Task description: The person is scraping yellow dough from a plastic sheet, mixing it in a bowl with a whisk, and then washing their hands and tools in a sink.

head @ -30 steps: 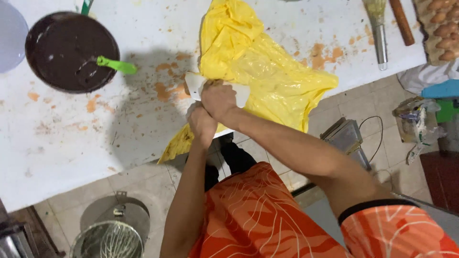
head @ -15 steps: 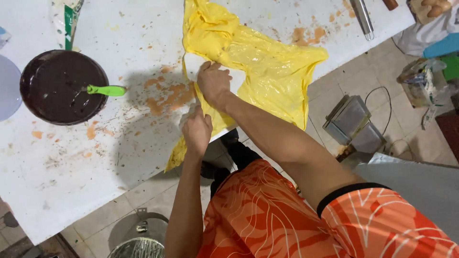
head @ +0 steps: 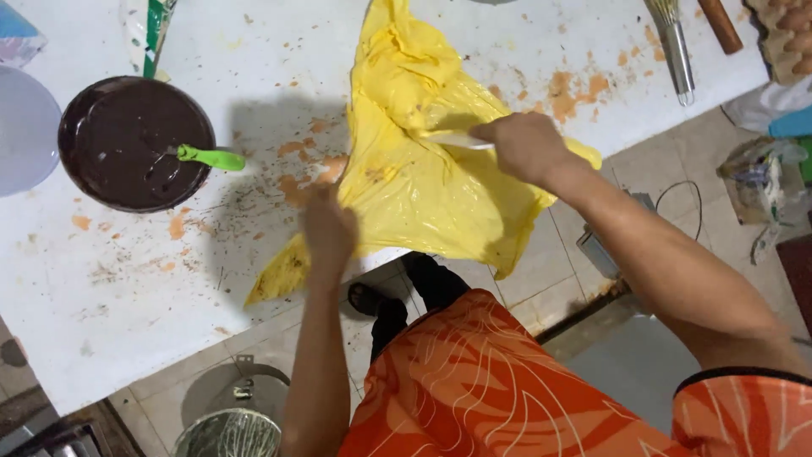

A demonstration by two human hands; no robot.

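Scraping the yellow bag [head: 423,169] spread on the worktop [head: 127,288]: right hand [head: 524,145], fingers closed on a pale scraper [head: 452,140], left hand [head: 328,233] flat and blurred, pinning the bag's near edge; next stroke likely needs firm pinning.

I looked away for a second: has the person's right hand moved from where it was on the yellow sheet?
Yes. The right hand has slid rightward across the yellow sheet, away from the left hand and the dark bowl; earlier both hands were close together.

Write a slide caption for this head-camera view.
Left hand pins a crumpled yellow plastic sheet on the stained white table; right hand holds a pale flat tool on it.
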